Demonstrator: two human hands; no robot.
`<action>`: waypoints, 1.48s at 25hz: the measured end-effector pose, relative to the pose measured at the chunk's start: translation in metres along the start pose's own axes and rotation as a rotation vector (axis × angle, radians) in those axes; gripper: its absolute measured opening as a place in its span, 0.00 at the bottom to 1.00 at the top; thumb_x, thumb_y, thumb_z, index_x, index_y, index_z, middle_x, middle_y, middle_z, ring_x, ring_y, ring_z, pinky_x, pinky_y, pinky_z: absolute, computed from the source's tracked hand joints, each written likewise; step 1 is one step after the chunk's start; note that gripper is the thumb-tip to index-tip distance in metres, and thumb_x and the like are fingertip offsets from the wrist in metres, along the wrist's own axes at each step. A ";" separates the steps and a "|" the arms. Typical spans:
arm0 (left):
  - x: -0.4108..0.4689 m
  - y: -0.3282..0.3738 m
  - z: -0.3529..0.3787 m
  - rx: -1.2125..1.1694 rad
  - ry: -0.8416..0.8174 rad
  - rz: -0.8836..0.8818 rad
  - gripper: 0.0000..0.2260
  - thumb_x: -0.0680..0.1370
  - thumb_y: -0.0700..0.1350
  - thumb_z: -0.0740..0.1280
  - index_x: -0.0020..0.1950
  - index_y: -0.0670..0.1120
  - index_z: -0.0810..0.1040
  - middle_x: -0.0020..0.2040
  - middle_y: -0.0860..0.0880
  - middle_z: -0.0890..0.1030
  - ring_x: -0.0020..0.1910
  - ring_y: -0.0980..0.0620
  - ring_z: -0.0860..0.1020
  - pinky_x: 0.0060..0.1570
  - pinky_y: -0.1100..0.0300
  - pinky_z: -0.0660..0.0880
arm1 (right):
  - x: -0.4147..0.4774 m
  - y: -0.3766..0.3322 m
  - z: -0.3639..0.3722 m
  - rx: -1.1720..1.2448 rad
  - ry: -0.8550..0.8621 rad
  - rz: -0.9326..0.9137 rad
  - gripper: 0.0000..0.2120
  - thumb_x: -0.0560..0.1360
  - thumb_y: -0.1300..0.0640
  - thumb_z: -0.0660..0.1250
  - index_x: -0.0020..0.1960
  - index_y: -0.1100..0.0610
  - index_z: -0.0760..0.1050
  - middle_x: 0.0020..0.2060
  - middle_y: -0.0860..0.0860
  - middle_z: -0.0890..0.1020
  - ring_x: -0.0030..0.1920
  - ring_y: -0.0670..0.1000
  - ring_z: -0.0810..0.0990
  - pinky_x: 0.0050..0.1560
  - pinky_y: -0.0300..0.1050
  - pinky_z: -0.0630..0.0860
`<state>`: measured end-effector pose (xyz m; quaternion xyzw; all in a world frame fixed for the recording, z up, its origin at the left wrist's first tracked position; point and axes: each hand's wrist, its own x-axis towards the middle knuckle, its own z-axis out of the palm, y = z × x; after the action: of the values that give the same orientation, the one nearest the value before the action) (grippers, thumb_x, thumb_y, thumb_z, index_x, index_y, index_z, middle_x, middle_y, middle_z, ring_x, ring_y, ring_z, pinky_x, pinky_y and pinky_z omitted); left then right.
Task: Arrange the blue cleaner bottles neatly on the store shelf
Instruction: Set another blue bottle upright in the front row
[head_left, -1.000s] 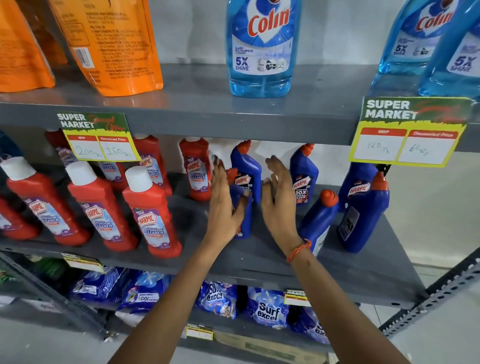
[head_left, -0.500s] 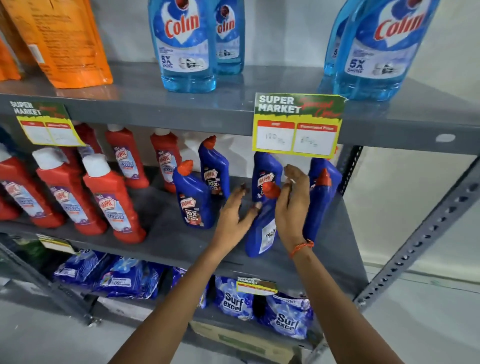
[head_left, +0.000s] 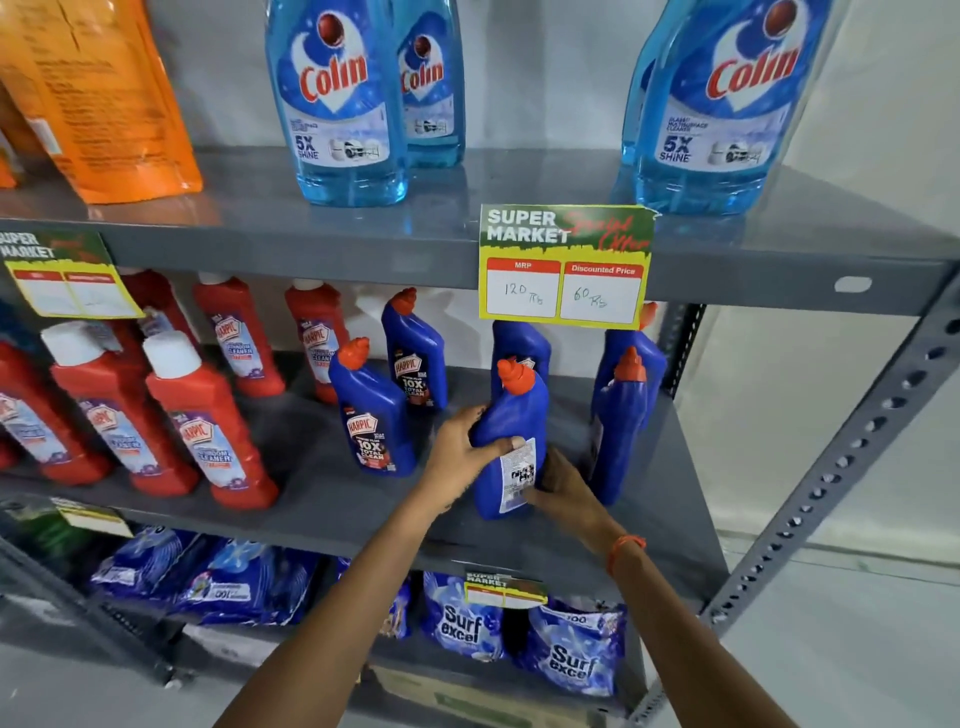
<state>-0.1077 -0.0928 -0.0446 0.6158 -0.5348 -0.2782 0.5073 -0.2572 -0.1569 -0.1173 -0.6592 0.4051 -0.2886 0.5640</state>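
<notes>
Several dark blue Harpic cleaner bottles with orange caps stand on the grey middle shelf (head_left: 322, 504). Both hands grip the middle front bottle (head_left: 511, 415), its back label turned toward me. My left hand (head_left: 460, 452) wraps its left side with the thumb on the label. My right hand (head_left: 558, 486) holds its lower right side. Left of it stand a front bottle (head_left: 371, 410) and a rear bottle (head_left: 415, 356), labels facing out. Behind the held one is another bottle (head_left: 519, 343). At the right stand two more, a front one (head_left: 618, 426) and a rear one (head_left: 652, 358).
Red Harpic bottles (head_left: 208, 421) with white caps fill the shelf's left half. A price tag (head_left: 566, 267) hangs from the upper shelf edge, over the rear blue bottles. Light blue Colin bottles (head_left: 337, 98) stand above. Surf Excel packs (head_left: 462, 621) lie below. A slotted upright (head_left: 852, 452) bounds the right.
The camera has moved closer and rightward. Both hands went from touching the leaning middle bottle's top and side to gripping its body; the bottle now stands more upright.
</notes>
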 end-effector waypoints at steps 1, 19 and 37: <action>0.004 0.002 -0.006 -0.028 -0.042 0.001 0.17 0.67 0.47 0.74 0.53 0.46 0.76 0.49 0.48 0.81 0.50 0.50 0.80 0.54 0.49 0.77 | -0.002 -0.008 -0.004 0.040 -0.037 -0.004 0.26 0.62 0.61 0.74 0.57 0.54 0.71 0.55 0.55 0.81 0.55 0.56 0.80 0.59 0.56 0.77; 0.018 0.016 -0.020 -0.078 0.134 -0.027 0.15 0.67 0.42 0.75 0.50 0.39 0.77 0.47 0.39 0.83 0.47 0.42 0.82 0.51 0.45 0.79 | -0.007 -0.036 0.028 0.133 0.283 -0.146 0.33 0.59 0.57 0.80 0.59 0.47 0.68 0.58 0.53 0.76 0.58 0.53 0.78 0.57 0.50 0.78; 0.002 -0.011 -0.046 0.082 -0.090 0.019 0.36 0.73 0.52 0.68 0.74 0.49 0.52 0.73 0.49 0.65 0.72 0.52 0.63 0.71 0.54 0.62 | -0.006 -0.029 0.036 0.066 0.192 -0.157 0.20 0.70 0.61 0.72 0.61 0.54 0.73 0.55 0.53 0.82 0.57 0.51 0.81 0.60 0.56 0.78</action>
<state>-0.0625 -0.0810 -0.0387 0.6180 -0.5738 -0.2786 0.4595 -0.2240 -0.1326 -0.0952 -0.6392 0.3947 -0.4071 0.5195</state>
